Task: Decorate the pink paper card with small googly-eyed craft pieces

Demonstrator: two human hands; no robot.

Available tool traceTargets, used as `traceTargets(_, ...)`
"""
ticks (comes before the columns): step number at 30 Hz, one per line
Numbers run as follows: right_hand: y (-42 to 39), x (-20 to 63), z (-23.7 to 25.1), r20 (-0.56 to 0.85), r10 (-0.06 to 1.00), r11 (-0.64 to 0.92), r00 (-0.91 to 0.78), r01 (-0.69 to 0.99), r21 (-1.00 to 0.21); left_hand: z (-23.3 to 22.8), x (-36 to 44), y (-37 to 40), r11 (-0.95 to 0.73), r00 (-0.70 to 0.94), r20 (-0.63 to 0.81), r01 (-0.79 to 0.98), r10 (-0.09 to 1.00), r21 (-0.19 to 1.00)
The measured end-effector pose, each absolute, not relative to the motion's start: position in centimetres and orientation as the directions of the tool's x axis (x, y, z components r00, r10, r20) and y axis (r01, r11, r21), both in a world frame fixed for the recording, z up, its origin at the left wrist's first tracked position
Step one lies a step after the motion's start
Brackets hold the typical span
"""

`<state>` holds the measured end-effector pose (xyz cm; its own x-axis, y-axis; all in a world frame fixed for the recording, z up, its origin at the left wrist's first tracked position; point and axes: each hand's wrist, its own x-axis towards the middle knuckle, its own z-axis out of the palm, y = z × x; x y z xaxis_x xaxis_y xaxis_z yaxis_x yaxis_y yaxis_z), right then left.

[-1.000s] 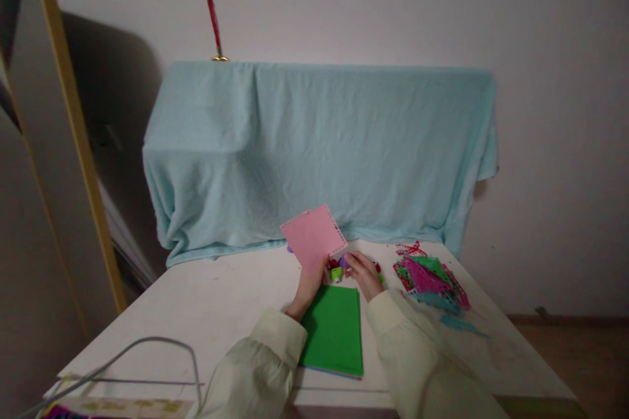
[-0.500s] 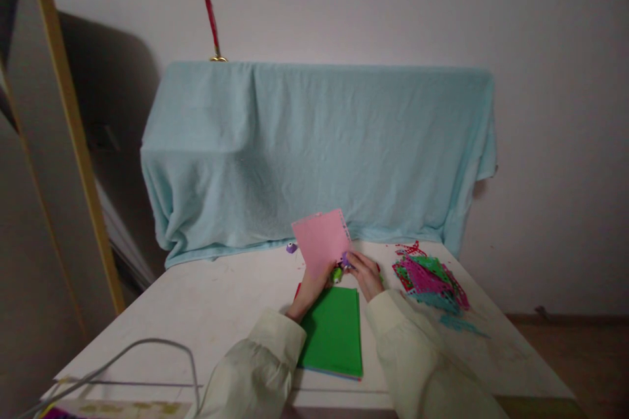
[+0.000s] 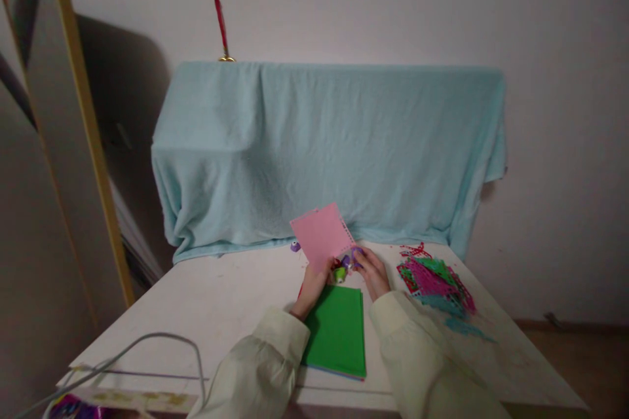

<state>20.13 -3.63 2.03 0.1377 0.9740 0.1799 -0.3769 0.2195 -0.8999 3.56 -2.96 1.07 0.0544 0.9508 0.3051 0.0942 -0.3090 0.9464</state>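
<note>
My left hand (image 3: pixel 314 281) is closed on the lower corner of a pink sheet of paper (image 3: pixel 322 236), tilted up above the table. Small cut-outs run along the sheet's right and lower edges. In my right hand (image 3: pixel 372 270), beside that sheet's lower right corner, is a small purple craft punch (image 3: pixel 358 254). Between the hands sits a green punch (image 3: pixel 339 273), with another purple piece close by, partly hidden. A stack of coloured paper with a green sheet (image 3: pixel 337 334) on top lies below my hands.
Punched paper scraps (image 3: pixel 435 281) in several colours are heaped at the right. Another purple punch (image 3: pixel 295 246) stands at the back by the light blue cloth (image 3: pixel 334 144). A grey cable (image 3: pixel 162 335) loops over the table's (image 3: pixel 221 294) front left, and a framed mirror (image 3: pixel 88 118) leans at left.
The pink sheet has turned a little and its right edge has dropped. My right hand, with the purple punch, has drawn slightly away from the green punch. The whole view has shifted slightly.
</note>
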Motion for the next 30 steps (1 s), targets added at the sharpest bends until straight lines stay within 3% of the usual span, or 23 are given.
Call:
traceTargets(5, -3.3, 19.8, 1.2, 0.211, 0.972, 0.231, 0.105, -0.247, -0.941, 0.7, 3.4, -2.6, -0.246, -0.009, 0.248, 0.105, 0.969, 0.964)
traceTargets(8, -3.2, 19.4, 0.9, 0.230, 0.972, 0.236, 0.053, -0.204, -0.950, 0.8, 3.7, -2.7, -0.326, 0.003, 0.327, 0.087, 0.945, 0.941)
traceTargets(11, -3.3, 19.1, 1.0, 0.240, 0.971, 0.239, 0.021, -0.203, -0.950, 1.2, 4.0, -3.1, -0.378, 0.035, 0.376, 0.085, 0.926, 0.922)
traceTargets(16, -3.6, 19.0, 1.5, 0.223, 0.974, 0.227, 0.043, -0.195, -0.954, 2.0, 4.0, -3.6, -0.314, 0.071, 0.308, 0.104, 0.949, 0.944)
traceTargets(30, -3.5, 18.9, 1.5, 0.241, 0.970, 0.242, 0.027, -0.190, -0.951, 1.4, 4.1, -3.4, -0.308, 0.113, 0.297, 0.102, 0.948, 0.946)
